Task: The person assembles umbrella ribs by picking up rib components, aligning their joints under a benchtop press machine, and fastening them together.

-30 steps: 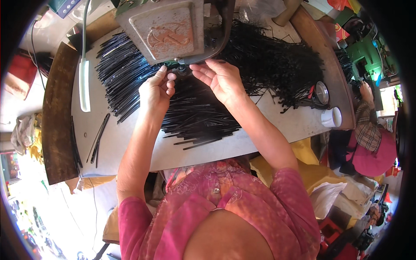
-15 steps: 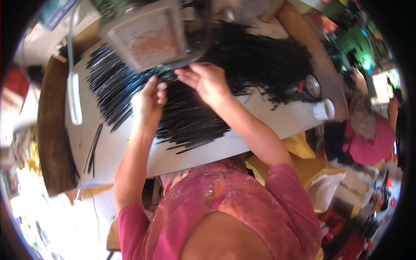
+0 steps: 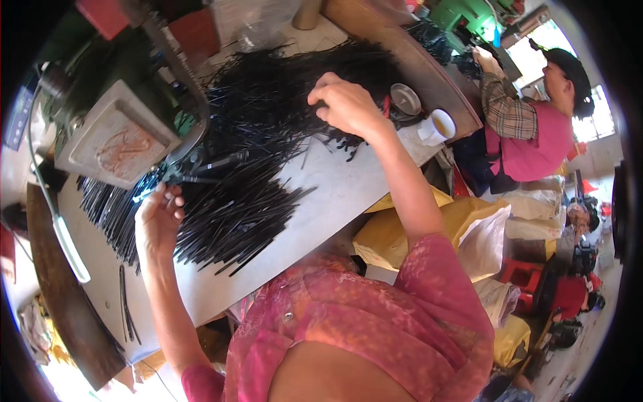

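Note:
My left hand (image 3: pixel 159 218) is at the lower edge of a machine head (image 3: pixel 120 137) with a grey square plate. Its fingers are curled and pinched together by the lit working point; what they hold, if anything, is hidden. Long thin black strips (image 3: pixel 234 224) lie in a thick layer under and beside the machine. Over the far heap of black strips (image 3: pixel 288 80), my right hand (image 3: pixel 345 104) hangs in the air, apart from the machine. Its fingers are bent inward, and I cannot make out anything between them.
A white cup (image 3: pixel 437 127) of brownish liquid and a round metal lid (image 3: pixel 405 99) stand at the table's right. A slim lamp (image 3: pixel 70 248) is on the left. Yellow sacks (image 3: pixel 402 231) lie beside me. Another person (image 3: pixel 536 127) sits working at the far right.
My right hand has moved from the machine, where both hands met, to the right over the far heap. My left hand remains near the machine. The whole view has swung to the right.

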{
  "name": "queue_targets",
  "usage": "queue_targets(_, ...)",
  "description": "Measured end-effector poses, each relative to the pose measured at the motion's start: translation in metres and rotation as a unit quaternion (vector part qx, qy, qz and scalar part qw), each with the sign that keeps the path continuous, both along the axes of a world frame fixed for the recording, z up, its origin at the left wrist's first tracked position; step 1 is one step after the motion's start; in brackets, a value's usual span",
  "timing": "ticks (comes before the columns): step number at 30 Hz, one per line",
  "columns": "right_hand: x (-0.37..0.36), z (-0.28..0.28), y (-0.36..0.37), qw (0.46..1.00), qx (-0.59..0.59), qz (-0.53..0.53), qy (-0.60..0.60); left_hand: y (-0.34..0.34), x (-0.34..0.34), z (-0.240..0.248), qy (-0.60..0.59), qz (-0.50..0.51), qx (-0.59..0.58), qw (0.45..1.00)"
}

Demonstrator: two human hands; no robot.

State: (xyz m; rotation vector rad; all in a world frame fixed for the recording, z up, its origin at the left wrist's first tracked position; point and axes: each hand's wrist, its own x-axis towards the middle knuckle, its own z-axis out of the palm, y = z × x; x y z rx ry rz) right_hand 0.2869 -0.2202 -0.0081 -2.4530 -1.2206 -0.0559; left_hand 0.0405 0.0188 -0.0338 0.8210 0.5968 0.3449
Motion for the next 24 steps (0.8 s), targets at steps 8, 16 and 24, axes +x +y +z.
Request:
queue_targets(8,-0.048,-0.001,0.035,0.967,0.098,0.168,-0.164,-0.004,-0.009,-0.014,-0.053,0.003,-0.038,0.998)
queue_targets(16,-0.019,-0.013,0.017,0.989,-0.048,0.084,-0.109,0.0,-0.03,-0.011,0.023,0.015,-0.016,0.999)
queue_targets(24,-0.009,-0.014,0.008,0.991,0.042,0.08,-0.096,-0.01,-0.026,-0.002,0.078,0.025,0.067,0.994)
